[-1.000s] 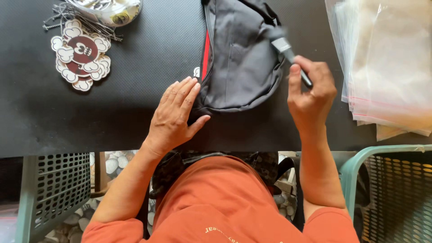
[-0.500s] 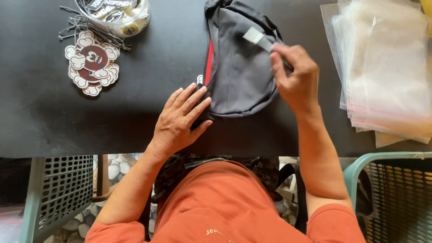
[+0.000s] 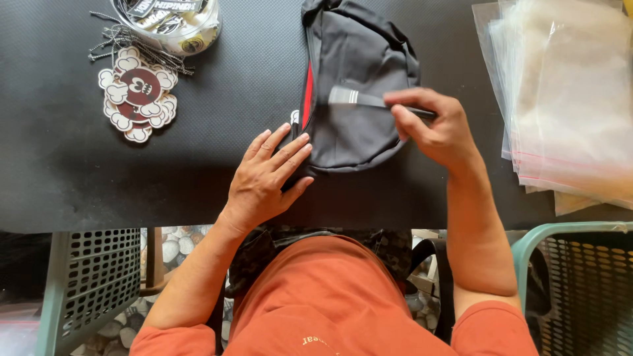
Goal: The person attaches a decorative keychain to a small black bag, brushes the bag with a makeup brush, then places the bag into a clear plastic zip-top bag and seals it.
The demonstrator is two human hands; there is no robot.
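Note:
A dark grey waist bag [image 3: 359, 62] with a red stripe along its left side lies on the black table [image 3: 66, 171]. My left hand [image 3: 267, 177] rests flat with spread fingers on the bag's lower left corner, pinning it down. My right hand [image 3: 436, 126] grips the dark handle of a small brush [image 3: 353, 98]. The brush's grey bristles lie on the middle of the bag, pointing left.
A stack of clear plastic bags [image 3: 567, 99] lies at the right. A round clear tub [image 3: 166, 20] with tags and black strings stands at the top left, above a pile of cloud-shaped red and white tags [image 3: 136, 92]. Perforated baskets, grey [image 3: 89, 283] and teal [image 3: 580, 290], stand below the table edge.
My right hand has moved left and down with the brush, bringing its bristles from the bag's right edge onto its middle. The left hand stays on the bag's corner.

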